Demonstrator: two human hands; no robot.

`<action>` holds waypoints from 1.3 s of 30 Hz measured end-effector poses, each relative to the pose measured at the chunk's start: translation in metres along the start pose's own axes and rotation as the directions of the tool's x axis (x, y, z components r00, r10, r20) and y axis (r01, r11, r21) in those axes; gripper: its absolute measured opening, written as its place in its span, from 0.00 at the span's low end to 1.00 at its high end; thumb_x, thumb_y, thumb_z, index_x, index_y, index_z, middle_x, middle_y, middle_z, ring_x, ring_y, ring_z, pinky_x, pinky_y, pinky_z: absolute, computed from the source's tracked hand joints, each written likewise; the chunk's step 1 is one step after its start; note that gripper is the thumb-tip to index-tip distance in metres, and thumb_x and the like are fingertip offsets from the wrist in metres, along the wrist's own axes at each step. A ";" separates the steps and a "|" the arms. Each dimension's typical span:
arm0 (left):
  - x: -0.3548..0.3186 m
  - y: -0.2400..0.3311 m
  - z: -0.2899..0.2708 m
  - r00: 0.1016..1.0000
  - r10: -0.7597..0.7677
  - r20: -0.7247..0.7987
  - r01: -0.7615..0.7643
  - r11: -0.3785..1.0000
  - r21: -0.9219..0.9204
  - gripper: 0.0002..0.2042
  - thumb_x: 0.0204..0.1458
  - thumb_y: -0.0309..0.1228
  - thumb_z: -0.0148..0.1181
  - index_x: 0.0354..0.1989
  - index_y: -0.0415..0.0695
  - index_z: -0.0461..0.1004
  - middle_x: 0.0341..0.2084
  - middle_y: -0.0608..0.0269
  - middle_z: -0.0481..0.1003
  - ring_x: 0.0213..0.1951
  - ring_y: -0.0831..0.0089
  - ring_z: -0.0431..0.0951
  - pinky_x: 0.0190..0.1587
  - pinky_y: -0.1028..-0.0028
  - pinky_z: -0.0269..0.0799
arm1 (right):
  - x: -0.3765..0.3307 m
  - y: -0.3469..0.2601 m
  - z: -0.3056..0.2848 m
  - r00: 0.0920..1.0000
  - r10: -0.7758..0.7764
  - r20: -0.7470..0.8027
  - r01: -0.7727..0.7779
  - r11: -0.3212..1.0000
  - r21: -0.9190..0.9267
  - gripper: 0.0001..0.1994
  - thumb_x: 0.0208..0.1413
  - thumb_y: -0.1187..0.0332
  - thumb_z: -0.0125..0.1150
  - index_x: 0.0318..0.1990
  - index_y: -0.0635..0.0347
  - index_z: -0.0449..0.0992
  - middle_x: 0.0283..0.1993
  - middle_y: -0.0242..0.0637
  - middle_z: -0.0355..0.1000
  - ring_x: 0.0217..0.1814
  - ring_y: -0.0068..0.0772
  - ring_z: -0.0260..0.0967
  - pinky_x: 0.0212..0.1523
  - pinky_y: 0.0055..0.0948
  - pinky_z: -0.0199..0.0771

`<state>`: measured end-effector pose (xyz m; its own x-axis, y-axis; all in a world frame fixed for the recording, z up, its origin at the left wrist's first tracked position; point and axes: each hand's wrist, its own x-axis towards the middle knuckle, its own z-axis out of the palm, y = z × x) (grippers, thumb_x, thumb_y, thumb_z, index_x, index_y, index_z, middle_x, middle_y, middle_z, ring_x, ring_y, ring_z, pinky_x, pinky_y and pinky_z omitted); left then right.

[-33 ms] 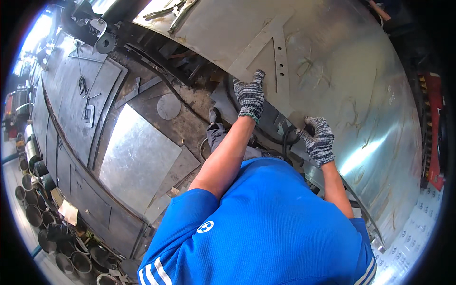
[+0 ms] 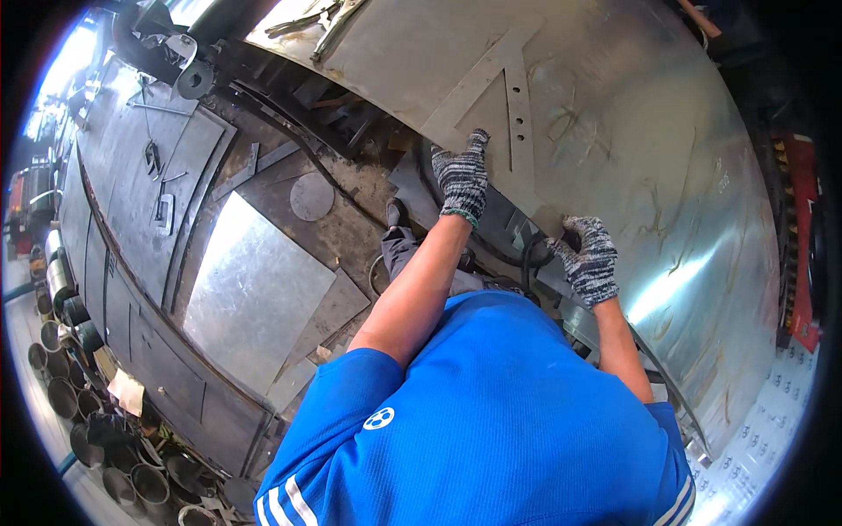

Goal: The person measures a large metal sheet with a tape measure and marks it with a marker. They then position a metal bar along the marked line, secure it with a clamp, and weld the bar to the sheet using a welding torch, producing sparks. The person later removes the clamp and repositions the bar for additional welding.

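Note:
Both my hands wear grey-and-white knit gloves at the near edge of a large, shiny metal sheet point(image 2: 649, 96). My left hand point(image 2: 460, 180) is closed over that edge, with one digit lying on top and the other fingertips partly hidden at the rim. Just beyond it, a flat V-shaped metal piece point(image 2: 521, 162) with several holes in one arm lies on the sheet. My right hand point(image 2: 589, 263) sits farther right at the same edge, fingers curled toward the thumb. Whatever is between them, if anything, cannot be made out.
Thin metal strips point(image 2: 329, 31) lie at the sheet's far left corner. A dark cable point(image 2: 324, 171) crosses the floor to my left. Beyond are a bright metal plate point(image 2: 250, 289), a round disc point(image 2: 311, 196), a dark workbench point(image 2: 145, 342) with a clamp point(image 2: 164, 213), and several pipes point(image 2: 149, 482).

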<state>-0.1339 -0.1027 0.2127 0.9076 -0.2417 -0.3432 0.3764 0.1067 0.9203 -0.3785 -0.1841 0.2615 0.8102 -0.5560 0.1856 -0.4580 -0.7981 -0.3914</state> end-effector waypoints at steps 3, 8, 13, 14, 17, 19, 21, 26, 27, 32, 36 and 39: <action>0.002 -0.005 -0.002 0.999 0.015 0.036 -0.014 1.000 -0.026 0.33 0.50 0.41 0.73 0.59 0.31 0.69 0.51 0.47 0.78 0.53 0.56 0.75 0.59 0.64 0.67 | 0.001 -0.001 -0.001 1.000 -0.003 0.009 0.003 1.000 -0.005 0.21 0.44 0.60 0.79 0.44 0.59 0.81 0.42 0.44 0.78 0.43 0.49 0.76 0.47 0.42 0.76; 0.012 -0.022 -0.001 0.987 0.158 0.014 -0.158 0.986 0.053 0.29 0.54 0.37 0.71 0.58 0.32 0.70 0.50 0.49 0.78 0.52 0.58 0.76 0.58 0.64 0.68 | 0.000 -0.002 -0.002 1.000 -0.021 0.001 0.021 1.000 -0.006 0.22 0.43 0.62 0.80 0.45 0.59 0.80 0.42 0.44 0.77 0.43 0.47 0.76 0.47 0.40 0.77; 0.016 -0.029 0.001 0.985 0.172 -0.015 -0.173 0.985 -0.018 0.26 0.51 0.30 0.73 0.56 0.34 0.70 0.48 0.49 0.80 0.49 0.59 0.80 0.57 0.65 0.71 | 0.001 -0.001 -0.001 1.000 -0.017 -0.012 0.017 1.000 0.016 0.21 0.43 0.62 0.80 0.44 0.59 0.80 0.41 0.44 0.78 0.45 0.49 0.76 0.48 0.42 0.76; 0.015 -0.029 0.002 0.986 0.167 -0.008 -0.167 0.984 -0.058 0.26 0.51 0.31 0.73 0.56 0.34 0.71 0.48 0.49 0.80 0.49 0.59 0.79 0.57 0.65 0.71 | 0.001 0.000 -0.001 1.000 -0.020 -0.013 0.020 1.000 0.019 0.21 0.43 0.62 0.80 0.44 0.59 0.80 0.41 0.44 0.78 0.45 0.49 0.76 0.48 0.42 0.76; 0.010 -0.020 0.001 0.989 0.147 -0.001 -0.147 0.989 0.005 0.26 0.50 0.32 0.74 0.55 0.35 0.71 0.48 0.50 0.80 0.48 0.60 0.79 0.57 0.65 0.71 | 0.001 0.001 -0.002 1.000 -0.010 -0.004 0.010 1.000 0.025 0.20 0.43 0.62 0.80 0.43 0.58 0.80 0.41 0.43 0.78 0.45 0.48 0.76 0.48 0.43 0.76; 0.009 -0.017 0.002 0.996 0.089 -0.019 -0.089 0.996 0.009 0.26 0.51 0.31 0.73 0.56 0.35 0.71 0.48 0.53 0.79 0.48 0.62 0.78 0.55 0.66 0.71 | 0.001 0.002 -0.002 1.000 -0.008 -0.005 0.008 1.000 0.019 0.21 0.42 0.62 0.80 0.43 0.58 0.80 0.41 0.43 0.78 0.45 0.48 0.76 0.48 0.43 0.76; 0.013 -0.019 0.003 0.997 0.062 -0.048 -0.063 0.998 -0.012 0.28 0.51 0.32 0.74 0.58 0.34 0.70 0.50 0.53 0.79 0.49 0.62 0.78 0.56 0.66 0.71 | 0.001 0.004 -0.003 1.000 -0.013 -0.018 0.013 0.999 0.030 0.21 0.42 0.62 0.80 0.43 0.58 0.80 0.41 0.43 0.78 0.44 0.48 0.76 0.48 0.43 0.76; 0.035 -0.025 -0.005 0.999 0.037 -0.039 -0.039 0.998 -0.054 0.33 0.52 0.34 0.73 0.64 0.34 0.66 0.55 0.51 0.77 0.54 0.60 0.76 0.60 0.66 0.68 | 0.002 0.007 -0.002 0.998 -0.031 -0.055 0.035 0.997 0.067 0.21 0.42 0.60 0.80 0.42 0.57 0.80 0.41 0.42 0.78 0.45 0.49 0.76 0.48 0.43 0.76; 0.031 -0.017 -0.002 0.999 0.024 -0.026 -0.026 0.997 -0.070 0.32 0.53 0.34 0.73 0.64 0.34 0.66 0.54 0.52 0.77 0.54 0.60 0.76 0.61 0.67 0.68 | 0.001 0.010 -0.001 0.998 -0.034 -0.054 0.038 0.997 0.070 0.21 0.42 0.60 0.79 0.42 0.57 0.80 0.41 0.42 0.78 0.45 0.49 0.76 0.48 0.43 0.76; 0.037 -0.023 -0.001 0.991 -0.062 -0.122 0.056 0.997 -0.050 0.24 0.54 0.32 0.70 0.56 0.35 0.72 0.50 0.56 0.78 0.49 0.65 0.77 0.56 0.68 0.70 | 0.000 0.014 0.003 0.997 -0.026 -0.076 0.032 0.996 0.085 0.21 0.43 0.58 0.79 0.42 0.58 0.80 0.42 0.42 0.78 0.46 0.49 0.76 0.51 0.44 0.75; 0.049 -0.046 -0.018 0.988 0.151 0.012 -0.150 0.965 0.214 0.23 0.54 0.35 0.70 0.55 0.35 0.73 0.49 0.54 0.79 0.49 0.62 0.77 0.56 0.66 0.70 | 0.000 0.016 0.004 0.996 -0.026 -0.086 0.033 0.996 0.082 0.22 0.42 0.56 0.79 0.42 0.57 0.80 0.43 0.41 0.78 0.47 0.48 0.75 0.52 0.44 0.75; 0.059 -0.059 -0.029 0.970 0.240 0.036 -0.229 0.861 0.455 0.20 0.56 0.36 0.66 0.54 0.37 0.75 0.47 0.53 0.79 0.49 0.62 0.77 0.55 0.66 0.70 | 0.002 0.017 0.002 0.995 -0.046 -0.093 0.055 0.994 0.095 0.22 0.42 0.56 0.78 0.42 0.57 0.80 0.43 0.41 0.78 0.47 0.48 0.75 0.52 0.44 0.75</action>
<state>-0.0967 -0.0951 0.1326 0.9641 -0.2436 -0.1057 0.0312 -0.2913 0.9561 -0.3837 -0.1980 0.2532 0.7931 -0.5377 0.2861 -0.3760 -0.8018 -0.4645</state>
